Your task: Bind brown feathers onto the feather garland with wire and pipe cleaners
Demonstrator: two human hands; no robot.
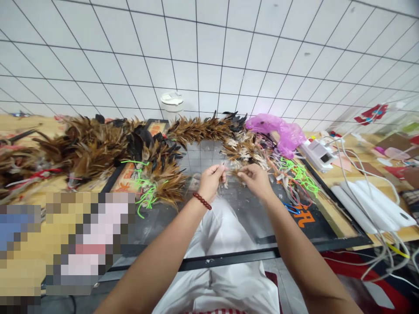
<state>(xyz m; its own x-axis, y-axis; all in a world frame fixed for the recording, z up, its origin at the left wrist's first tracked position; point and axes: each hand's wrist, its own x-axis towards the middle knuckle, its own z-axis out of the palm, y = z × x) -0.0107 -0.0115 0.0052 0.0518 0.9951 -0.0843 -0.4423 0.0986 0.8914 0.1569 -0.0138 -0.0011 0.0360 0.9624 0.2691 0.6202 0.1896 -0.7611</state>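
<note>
My left hand (pixel 212 178), with a red bead bracelet (pixel 202 201) on its wrist, is pinched shut on a small feather or thread too fine to name. Close beside it, my right hand (pixel 253 178) pinches brown feathers (pixel 233 173). Both hands hover over a glass-topped work table (pixel 229 218). Just beyond the fingers lies a loose heap of brown and white feathers (pixel 244 150). Strings of bound brown and black feathers (pixel 199 128) arc across the table behind.
Large bundles of brown feathers (pixel 85 150) fill the left side, with neon green cords (pixel 145 192). A pink plastic bag (pixel 281 131), coloured cords (pixel 297 174), white devices (pixel 369 205) with cables and a white lidded cup (pixel 171 102) stand around. White tiled wall behind.
</note>
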